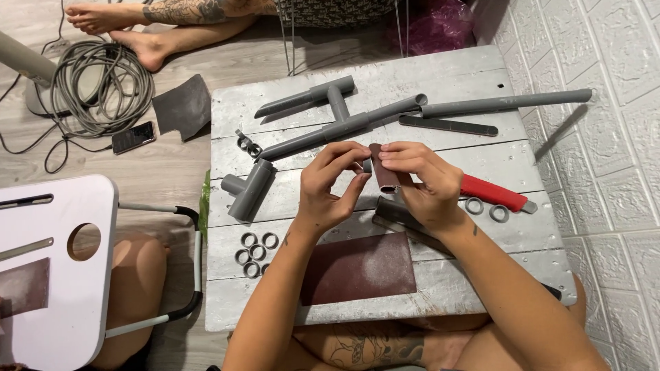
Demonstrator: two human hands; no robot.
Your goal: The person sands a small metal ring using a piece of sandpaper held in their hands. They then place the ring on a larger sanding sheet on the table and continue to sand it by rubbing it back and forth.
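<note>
1. I am holding a small grey ring (366,165) in the grip of my left hand (328,189), fingertips pinched together on it, above the middle of the counter (440,275).
2. My right hand (423,182) is clamping a rolled strip of brown sandpaper (383,175) against that ring, fingers closed around the roll.
3. A flat sheet of brown sandpaper (361,266) is lying on the counter just below my wrists.
4. A red-handled knife (496,195) is resting just to the right of my right hand, with two loose rings (485,209) beside it.
5. A cluster of grey rings (254,253) is sitting near the counter's left edge.
6. Grey pipes (323,130) and a T-shaped fitting (247,189) are lying across the far part of the counter, well apart from my hands.
</note>
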